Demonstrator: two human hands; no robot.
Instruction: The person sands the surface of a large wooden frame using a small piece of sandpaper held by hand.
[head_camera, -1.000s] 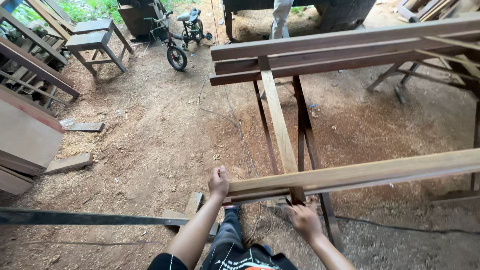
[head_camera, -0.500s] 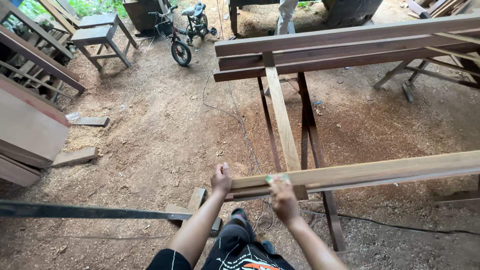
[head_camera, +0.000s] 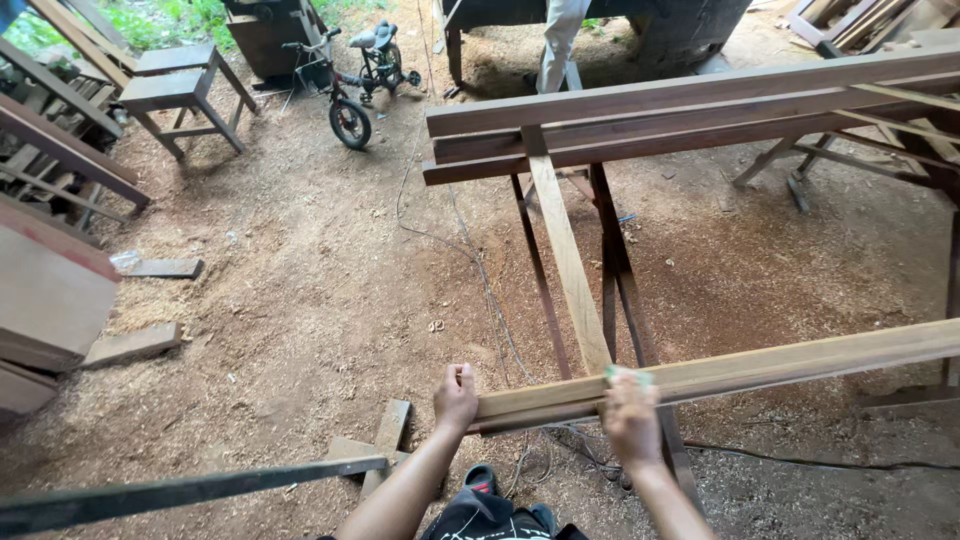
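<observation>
Planks of pale wood (head_camera: 760, 368) lie stacked in a long bundle across the lower right of the view, resting on a dark sawhorse (head_camera: 625, 300) above a dirt floor (head_camera: 300, 300) strewn with sawdust.

At the far left stand stacked boards (head_camera: 45, 290), with a loose offcut (head_camera: 130, 343) just beside them and a dark metal bar (head_camera: 180, 490) running along the bottom edge. Further back, a wooden stool (head_camera: 185, 95) and a small bicycle (head_camera: 360, 75) stand well apart from the work.

The left hand (head_camera: 456, 395) is curled shut around the near end of the planks, knuckles up. Just to its right, the right hand (head_camera: 630, 420) lies flat on top of the planks, fingers pressed together over a small green pad (head_camera: 628, 376) that peeks out beyond the fingertips.

A lighter slat (head_camera: 565, 260) slants from under the planks up to a second stack of darker beams (head_camera: 700, 110) resting crosswise further off. Behind those beams, another person's legs (head_camera: 558, 40) stand beside a dark machine. A thin cable (head_camera: 480, 280) trails across the floor between the two stacks.
</observation>
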